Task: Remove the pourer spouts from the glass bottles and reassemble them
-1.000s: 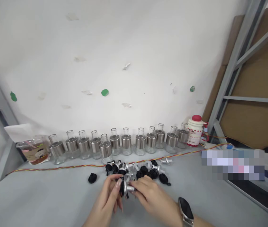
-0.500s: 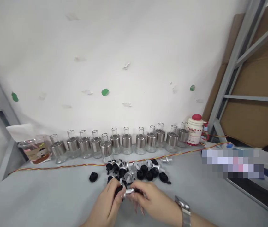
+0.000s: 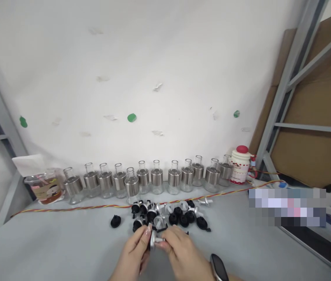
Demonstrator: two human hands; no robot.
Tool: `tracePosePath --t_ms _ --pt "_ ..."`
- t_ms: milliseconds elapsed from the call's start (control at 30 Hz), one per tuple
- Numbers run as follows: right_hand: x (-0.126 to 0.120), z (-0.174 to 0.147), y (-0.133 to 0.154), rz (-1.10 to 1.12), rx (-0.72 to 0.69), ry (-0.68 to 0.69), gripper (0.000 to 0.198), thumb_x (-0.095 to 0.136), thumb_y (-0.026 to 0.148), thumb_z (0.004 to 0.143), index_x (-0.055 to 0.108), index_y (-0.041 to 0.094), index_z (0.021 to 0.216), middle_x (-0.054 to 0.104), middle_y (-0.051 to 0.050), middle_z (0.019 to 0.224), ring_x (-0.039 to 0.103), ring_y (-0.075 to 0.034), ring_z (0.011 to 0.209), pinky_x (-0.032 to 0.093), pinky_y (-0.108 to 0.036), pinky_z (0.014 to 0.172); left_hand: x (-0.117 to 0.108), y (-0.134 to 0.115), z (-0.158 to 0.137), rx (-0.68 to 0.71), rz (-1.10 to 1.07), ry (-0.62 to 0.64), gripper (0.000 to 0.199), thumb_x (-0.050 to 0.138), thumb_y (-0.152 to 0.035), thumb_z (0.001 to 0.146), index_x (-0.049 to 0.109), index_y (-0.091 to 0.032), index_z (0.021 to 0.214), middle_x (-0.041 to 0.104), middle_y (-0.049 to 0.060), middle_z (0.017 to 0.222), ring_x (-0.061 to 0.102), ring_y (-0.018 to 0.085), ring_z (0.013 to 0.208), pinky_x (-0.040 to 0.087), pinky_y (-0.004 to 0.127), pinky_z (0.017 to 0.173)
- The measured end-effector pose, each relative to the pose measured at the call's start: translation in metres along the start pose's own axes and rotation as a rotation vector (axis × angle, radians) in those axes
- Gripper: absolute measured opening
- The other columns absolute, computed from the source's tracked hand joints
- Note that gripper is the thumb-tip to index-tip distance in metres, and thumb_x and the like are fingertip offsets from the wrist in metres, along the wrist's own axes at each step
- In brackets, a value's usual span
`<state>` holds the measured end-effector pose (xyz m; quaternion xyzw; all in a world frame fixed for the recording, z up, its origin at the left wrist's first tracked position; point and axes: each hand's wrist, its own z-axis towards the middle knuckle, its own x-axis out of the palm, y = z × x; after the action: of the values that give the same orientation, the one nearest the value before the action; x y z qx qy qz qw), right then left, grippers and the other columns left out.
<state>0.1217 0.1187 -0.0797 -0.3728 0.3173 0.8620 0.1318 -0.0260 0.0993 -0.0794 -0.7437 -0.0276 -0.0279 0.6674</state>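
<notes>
Left hand (image 3: 137,249) is pinching the black side of 1 silver-and-black spout fitting (image 3: 153,239), thumb over the top, fingers curled with little gap. Right hand (image 3: 179,248) is gripping the silver spout; finger contact there is partly hidden, so can't tell how firm. Fitting is sitting between the 2 hands, near middle, just nearer than the pile of parts (image 3: 184,220).

Risks, my read: smooth metal could be slipping if the hands are twisting or pulling off-axis. A drop would probably be landing beside lookalikes, inviting a mix-up. Right knuckles are sitting close to the pile; a wide swing could be scattering round pieces. Cord (image 3: 80,208) is running behind the pile, a possible snag for parts.

Edges: 12 bottles (image 3: 156,177) are standing past the cord, glass, likely tippable; wall (image 3: 179,78) is bounding the far side. Black-edged panel (image 3: 323,246) is limiting far right travel. Counter (image 3: 66,242) is offering most room left and near, with 1 black cap (image 3: 115,221) lying left of the pile.
</notes>
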Motion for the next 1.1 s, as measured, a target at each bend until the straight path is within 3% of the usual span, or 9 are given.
tracePosePath --t_ms 133,200,300,400,467,567,767,967,1100 --pt "-0.003 0.005 -0.010 -0.260 -0.307 -0.010 0.026 0.030 0.013 0.088 0.051 0.015 0.072 0.053 -0.005 0.065 0.046 -0.017 0.065 0.037 -0.032 0.065 -0.001 0.003 0.005 -0.189 -0.112 0.051 0.053 0.050 -0.072 0.054 0.043 -0.020 0.061 0.020 -0.015 0.031 0.010 0.002 0.026 0.010 0.015 0.026" --pt "-0.005 0.008 -0.011 -0.251 -0.312 0.010 0.025 0.033 0.017 0.088 0.053 0.016 0.074 0.053 -0.004 0.066 0.046 -0.017 0.066 0.037 -0.033 0.065 -0.002 0.005 0.006 -0.154 -0.063 0.028 0.053 0.045 -0.073 0.058 0.042 -0.021 0.062 0.021 -0.014 0.032 0.012 0.003 0.025 0.011 0.016 0.026" --pt "-0.005 0.013 -0.008 0.138 0.024 0.037 0.021 0.039 0.030 0.088 0.054 0.016 0.084 0.056 -0.004 0.075 0.050 -0.017 0.072 0.040 -0.032 0.068 -0.009 0.006 0.003 0.157 0.209 -0.088 0.044 0.039 -0.063 0.073 0.046 -0.019 0.068 0.035 -0.009 0.042 0.031 0.007 0.033 0.026 0.017 0.033" --pt "-0.002 0.015 -0.008 0.809 0.393 0.262 0.031 0.047 0.045 0.080 0.053 0.014 0.080 0.056 -0.001 0.063 0.053 -0.013 0.057 0.044 -0.027 0.055 -0.019 0.001 -0.002 0.596 0.659 -0.101 0.028 0.037 -0.041 0.084 0.054 -0.019 0.080 0.055 0.002 0.067 0.052 0.015 0.061 0.042 0.024 0.055" --pt "-0.001 0.015 -0.011 1.133 0.514 0.381 0.033 0.059 0.044 0.070 0.053 0.012 0.073 0.053 0.001 0.055 0.053 -0.012 0.050 0.043 -0.025 0.049 -0.024 -0.006 -0.005 0.798 0.925 -0.034 0.023 0.037 -0.032 0.085 0.056 -0.019 0.087 0.059 0.006 0.077 0.054 0.018 0.070 0.044 0.026 0.061" --pt "-0.003 0.014 -0.017 1.302 0.584 0.467 0.028 0.071 0.032 0.059 0.056 0.010 0.067 0.055 0.000 0.055 0.056 -0.012 0.052 0.043 -0.023 0.051 -0.024 -0.014 -0.009 0.888 1.152 0.106 0.026 0.032 -0.026 0.086 0.056 -0.017 0.082 0.059 0.007 0.071 0.055 0.018 0.063 0.043 0.024 0.053" --pt "-0.003 0.010 -0.014 1.000 0.509 0.495 0.023 0.061 0.033 0.069 0.057 0.011 0.061 0.055 0.000 0.053 0.053 -0.011 0.049 0.043 -0.023 0.051 -0.021 -0.008 -0.007 0.818 1.076 0.136 0.025 0.031 -0.027 0.086 0.053 -0.018 0.079 0.059 0.006 0.071 0.055 0.017 0.064 0.042 0.023 0.057" --pt "-0.009 0.001 -0.004 0.004 -0.096 0.123 0.023 0.037 0.015 0.083 0.060 0.013 0.087 0.061 -0.011 0.077 0.053 -0.022 0.076 0.041 -0.038 0.073 -0.013 0.004 -0.003 0.432 0.741 0.026 0.035 0.027 -0.037 0.088 0.045 -0.019 0.064 0.048 -0.003 0.055 0.046 0.011 0.052 0.036 0.019 0.049" --pt "-0.016 0.007 -0.006 0.269 0.086 0.232 0.016 0.052 0.028 0.079 0.057 0.018 0.090 0.061 -0.007 0.087 0.054 -0.020 0.083 0.042 -0.033 0.076 -0.017 0.003 -0.003 0.516 0.827 -0.032 0.029 0.029 -0.033 0.089 0.049 -0.019 0.073 0.054 0.000 0.065 0.051 0.013 0.060 0.039 0.021 0.055"
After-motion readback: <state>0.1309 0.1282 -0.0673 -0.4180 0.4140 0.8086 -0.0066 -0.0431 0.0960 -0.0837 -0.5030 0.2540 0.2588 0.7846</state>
